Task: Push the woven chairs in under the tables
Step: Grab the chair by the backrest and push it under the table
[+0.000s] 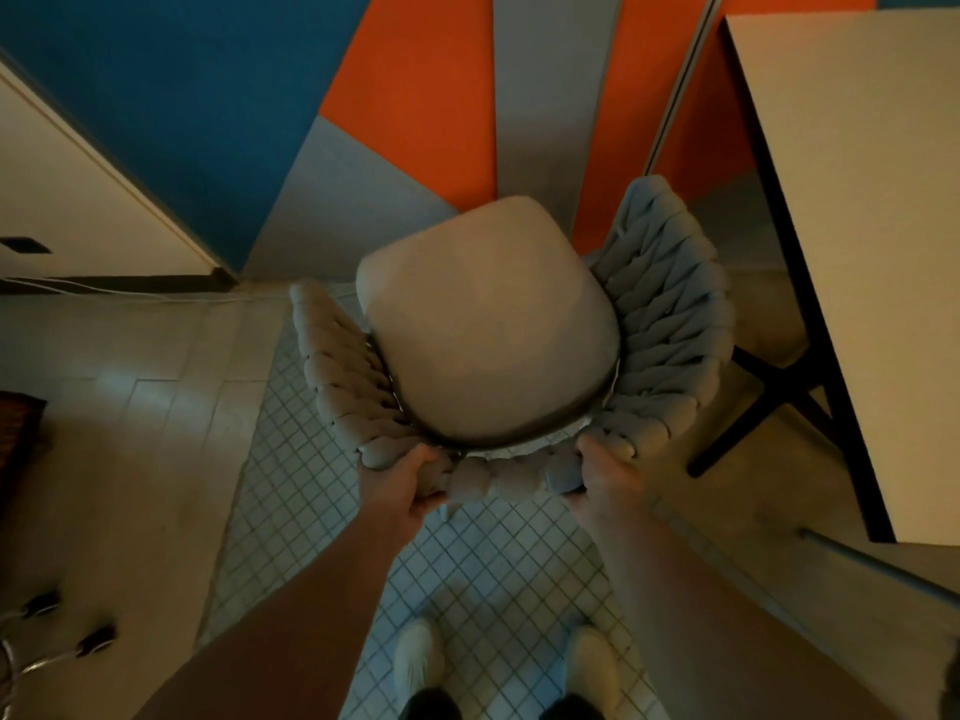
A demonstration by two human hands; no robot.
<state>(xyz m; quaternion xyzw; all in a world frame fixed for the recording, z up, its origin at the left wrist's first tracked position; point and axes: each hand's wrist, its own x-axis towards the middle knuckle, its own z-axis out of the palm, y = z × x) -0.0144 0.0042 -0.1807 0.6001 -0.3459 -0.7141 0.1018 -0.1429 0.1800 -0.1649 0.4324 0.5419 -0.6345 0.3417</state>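
Observation:
A grey woven chair (670, 304) with a pale seat cushion stands directly below me, its backrest toward me. My left hand (397, 485) grips the left end of the woven backrest top. My right hand (605, 472) grips the right end of the same rim. A white-topped table (857, 226) with a black frame and crossed legs stands to the right, apart from the chair. The chair's seat points away toward the coloured wall, not under the table.
A blue, orange and grey panelled wall (405, 96) rises right behind the chair. A white cabinet or door (78, 200) is at left. Cables and small dark objects (67, 626) lie on the floor at bottom left. My feet stand on small square tiles.

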